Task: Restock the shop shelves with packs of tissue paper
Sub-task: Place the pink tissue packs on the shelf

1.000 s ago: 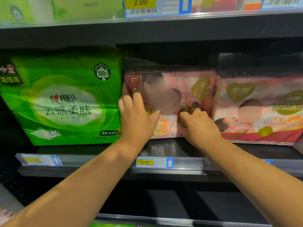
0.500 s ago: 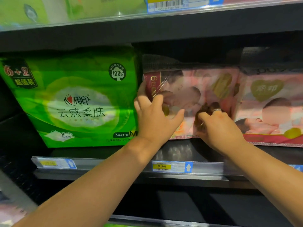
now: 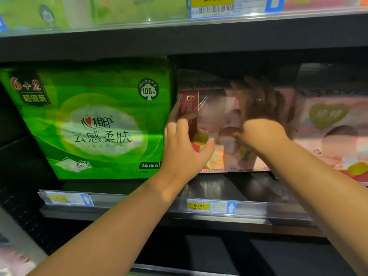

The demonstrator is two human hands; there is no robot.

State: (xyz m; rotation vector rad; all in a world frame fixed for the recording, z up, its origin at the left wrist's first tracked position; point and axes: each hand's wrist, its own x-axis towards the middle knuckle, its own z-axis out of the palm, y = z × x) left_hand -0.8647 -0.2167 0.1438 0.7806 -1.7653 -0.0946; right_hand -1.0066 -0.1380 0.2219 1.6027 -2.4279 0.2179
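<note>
On the dark shelf [image 3: 219, 186], a pink tissue pack [image 3: 216, 116] stands just right of the green tissue pack [image 3: 99, 126] — the left hand [image 3: 183, 154] grips its left edge with curled fingers, the right hand [image 3: 260, 118] lies against its front, too blurred to tell its grip.

Dark metal shelving [image 3: 235, 186]; clear price rail [image 3: 139, 204] along front edge, yellow 9.90 tag [image 3: 199, 205]; upper shelf [image 3: 179, 39] overhead.
</note>
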